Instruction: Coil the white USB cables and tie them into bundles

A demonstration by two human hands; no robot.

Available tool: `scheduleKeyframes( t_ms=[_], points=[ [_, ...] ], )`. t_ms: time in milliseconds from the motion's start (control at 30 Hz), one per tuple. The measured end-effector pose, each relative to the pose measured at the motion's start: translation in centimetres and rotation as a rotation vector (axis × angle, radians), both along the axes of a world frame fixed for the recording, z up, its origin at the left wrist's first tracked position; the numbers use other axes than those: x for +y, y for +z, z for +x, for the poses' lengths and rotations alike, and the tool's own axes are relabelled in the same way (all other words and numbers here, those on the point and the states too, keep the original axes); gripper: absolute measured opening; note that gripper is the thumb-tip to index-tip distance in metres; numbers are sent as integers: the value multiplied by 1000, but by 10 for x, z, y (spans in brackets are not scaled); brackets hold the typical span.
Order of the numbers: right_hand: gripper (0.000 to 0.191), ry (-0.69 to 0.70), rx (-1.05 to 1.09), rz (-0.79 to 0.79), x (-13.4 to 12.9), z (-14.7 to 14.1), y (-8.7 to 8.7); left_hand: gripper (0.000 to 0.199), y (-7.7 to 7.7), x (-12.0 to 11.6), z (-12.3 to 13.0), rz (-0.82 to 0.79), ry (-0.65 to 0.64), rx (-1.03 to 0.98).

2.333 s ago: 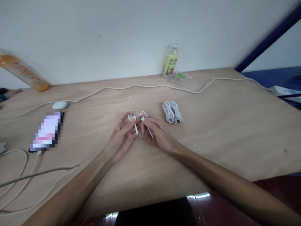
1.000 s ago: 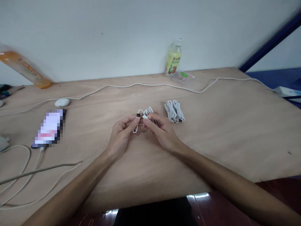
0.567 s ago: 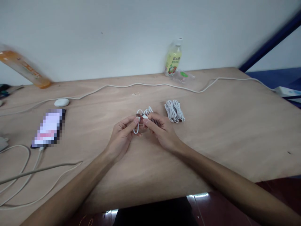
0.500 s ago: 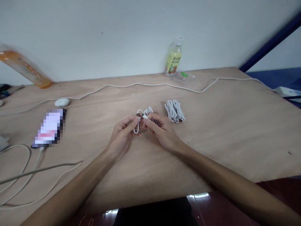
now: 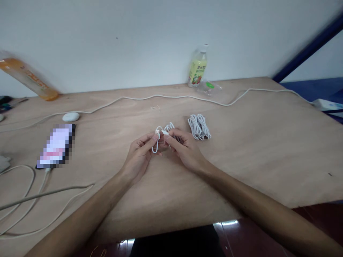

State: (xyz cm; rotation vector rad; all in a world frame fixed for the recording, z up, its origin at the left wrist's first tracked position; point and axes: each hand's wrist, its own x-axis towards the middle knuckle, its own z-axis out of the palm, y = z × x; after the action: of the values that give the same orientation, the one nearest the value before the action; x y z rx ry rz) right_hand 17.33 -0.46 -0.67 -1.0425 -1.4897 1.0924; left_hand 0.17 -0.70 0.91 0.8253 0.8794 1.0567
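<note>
Near the middle of the table, my left hand (image 5: 143, 148) pinches the USB plug (image 5: 157, 132) of a white cable between thumb and fingers. The plug's metal end points away from me, and a short loop of cable (image 5: 154, 149) hangs below it. Close beside it, my right hand (image 5: 183, 144) grips a second white connector (image 5: 164, 132), its tip angled up toward the left. Coiled white cable (image 5: 169, 126) shows behind the right fingers, partly hidden by them. Right of that hand lie bundled white cables (image 5: 199, 126) on the table.
A white cord (image 5: 166, 95) runs across the back of the table (image 5: 254, 150). A yellow drink bottle (image 5: 198, 67) and clear plastic wrapper (image 5: 209, 87) stand near the wall. Leftward are an orange bottle (image 5: 32, 80), a white case (image 5: 70, 116), a phone (image 5: 55, 146) and loose cables (image 5: 33, 200).
The USB plug in my left hand has turned slightly, its metal face now bright instead of brownish. The connector in my right hand has shifted a little. Both arms stay nearly still.
</note>
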Motion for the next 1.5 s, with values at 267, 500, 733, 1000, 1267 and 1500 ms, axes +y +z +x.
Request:
scheduleKeyframes(
  t_ms=[267,500,733,1000,1267,1500],
  points=[
    [36,-9,-33,29,1,1,-1,35,-1,0,0,-1,-1,-15],
    [32,-20,-8,24,0,0,-1,35,-1,0,-1,0,-7,-3],
    [46,28,100,-58,-2,-1,4,38,-3,1,-1,-15,18,-30],
    [57,13,343,-148,1,-4,2,51,2,1,-3,-12,65,-63],
    [59,187,528,-276,5,-1,3,31,1,1,1,50,-76,-97],
    [55,229,588,-409,3,3,12,28,1,2,-1,-88,-107,-223]
  ],
)
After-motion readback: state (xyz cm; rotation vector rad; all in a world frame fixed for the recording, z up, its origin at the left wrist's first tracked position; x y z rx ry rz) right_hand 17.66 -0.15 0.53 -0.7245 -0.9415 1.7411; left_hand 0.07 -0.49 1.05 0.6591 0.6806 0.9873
